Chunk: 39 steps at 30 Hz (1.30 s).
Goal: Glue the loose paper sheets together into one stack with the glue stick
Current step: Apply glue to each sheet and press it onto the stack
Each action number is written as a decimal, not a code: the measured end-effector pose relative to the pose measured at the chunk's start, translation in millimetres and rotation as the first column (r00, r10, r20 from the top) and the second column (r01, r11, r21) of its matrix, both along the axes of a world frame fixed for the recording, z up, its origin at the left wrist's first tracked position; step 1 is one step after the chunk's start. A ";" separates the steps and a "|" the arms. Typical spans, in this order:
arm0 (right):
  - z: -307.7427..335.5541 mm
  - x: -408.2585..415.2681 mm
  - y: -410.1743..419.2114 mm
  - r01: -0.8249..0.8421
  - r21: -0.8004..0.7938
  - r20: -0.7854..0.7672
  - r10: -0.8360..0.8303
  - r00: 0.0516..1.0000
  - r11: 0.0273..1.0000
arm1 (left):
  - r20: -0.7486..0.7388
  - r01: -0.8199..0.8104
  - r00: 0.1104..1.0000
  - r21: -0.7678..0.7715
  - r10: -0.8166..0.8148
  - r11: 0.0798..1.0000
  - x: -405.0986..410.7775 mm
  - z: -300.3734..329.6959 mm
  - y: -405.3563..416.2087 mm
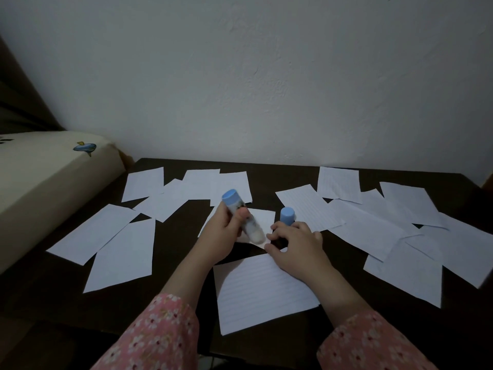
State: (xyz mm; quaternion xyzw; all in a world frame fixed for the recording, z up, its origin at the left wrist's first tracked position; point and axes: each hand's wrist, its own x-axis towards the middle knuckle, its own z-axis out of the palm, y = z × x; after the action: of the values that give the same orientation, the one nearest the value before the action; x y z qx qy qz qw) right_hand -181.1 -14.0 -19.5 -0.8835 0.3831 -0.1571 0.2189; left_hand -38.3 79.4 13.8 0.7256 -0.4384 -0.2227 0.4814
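With the uncapped blue plastic glue stick (241, 216) clamped in the left hand (222, 236) at the table's centre and the right hand's (296, 245) curled fingers pressing a small white sheet (262, 217), the sheet could be dragged askew, and the blue cap (287, 215) at one o'clock knocked over.

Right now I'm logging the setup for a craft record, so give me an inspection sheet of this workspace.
Surface: dark table, mostly covered.
Job's things: glue stick, uncapped, tip down on a small sheet; blue cap standing beside it; lined sheet nearest the person.
Clutter: loose paper sheets scattered left and right, many overlapping.
Hands: left hand grips the glue stick; right hand rests fingertips at the small sheet's edge.
Cables: nothing seen.
Surroundings: white wall; cream mattress at left.
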 end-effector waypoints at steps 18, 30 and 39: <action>1.2 -2.0 8.7 0.025 -0.015 0.017 -0.025 1.000 1.000 | 0.143 0.049 0.987 0.119 -0.066 0.992 -6.0 0.1 -1.7; 5.1 2.4 17.0 0.045 -0.017 -0.021 -0.045 0.999 0.999 | 0.189 0.135 0.971 0.091 -0.150 0.987 -11.1 -1.1 -0.1; 1.4 5.0 17.3 0.073 -0.060 0.003 -0.073 0.997 0.995 | 0.215 0.083 0.970 0.132 -0.110 0.988 -2.1 -0.7 -0.7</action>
State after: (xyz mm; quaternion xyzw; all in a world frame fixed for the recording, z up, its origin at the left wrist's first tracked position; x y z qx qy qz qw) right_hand -176.1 3.4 -18.2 -0.8750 0.4103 -0.1769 0.1863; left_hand -40.4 78.7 13.1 0.7518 -0.5097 -0.1899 0.3729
